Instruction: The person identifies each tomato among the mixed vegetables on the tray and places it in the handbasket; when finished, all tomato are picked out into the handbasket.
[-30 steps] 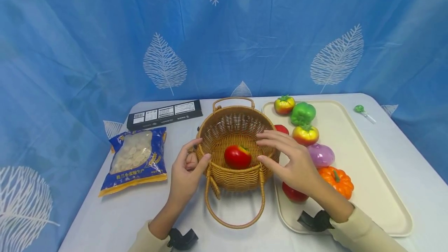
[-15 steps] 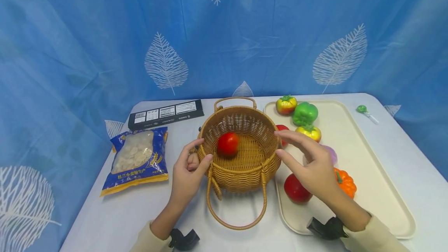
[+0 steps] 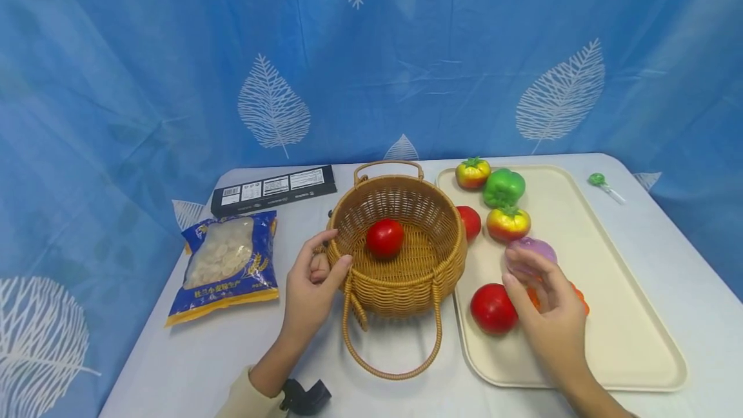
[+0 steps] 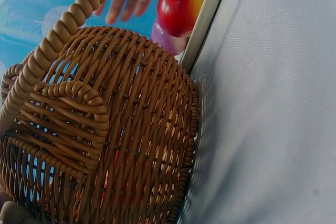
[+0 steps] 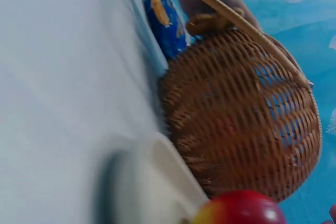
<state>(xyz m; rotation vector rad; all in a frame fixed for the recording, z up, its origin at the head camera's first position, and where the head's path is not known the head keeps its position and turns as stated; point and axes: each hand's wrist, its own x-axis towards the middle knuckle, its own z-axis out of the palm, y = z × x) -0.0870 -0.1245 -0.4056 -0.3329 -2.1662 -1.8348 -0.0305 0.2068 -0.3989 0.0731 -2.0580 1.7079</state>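
Note:
A round wicker basket (image 3: 400, 298) stands at the middle of the table, its front handle hanging down onto the cloth. Inside it lies one shiny red toy fruit (image 3: 385, 238). My left hand (image 3: 310, 279) holds the basket's left rim, with thumb and forefinger at the edge. Over the cream tray (image 3: 615, 321), my right hand (image 3: 551, 315) has its fingers parted and holds nothing. It is beside a red toy fruit (image 3: 493, 309) and partly covers an orange toy pumpkin (image 3: 580, 300) and a purple toy vegetable (image 3: 536, 249).
Farther back on the tray sit a green toy pepper (image 3: 504, 187), two yellow-red toy tomatoes (image 3: 473, 173) and another red fruit (image 3: 469, 222). A blue food bag (image 3: 226, 263) and a black box (image 3: 273, 191) lie left. A green lollipop (image 3: 598, 179) lies right.
My right hand has withdrawn from the basket, moving right over the tray. The red fruit in the basket has rolled and shifted slightly left. My left hand stays at the rim.

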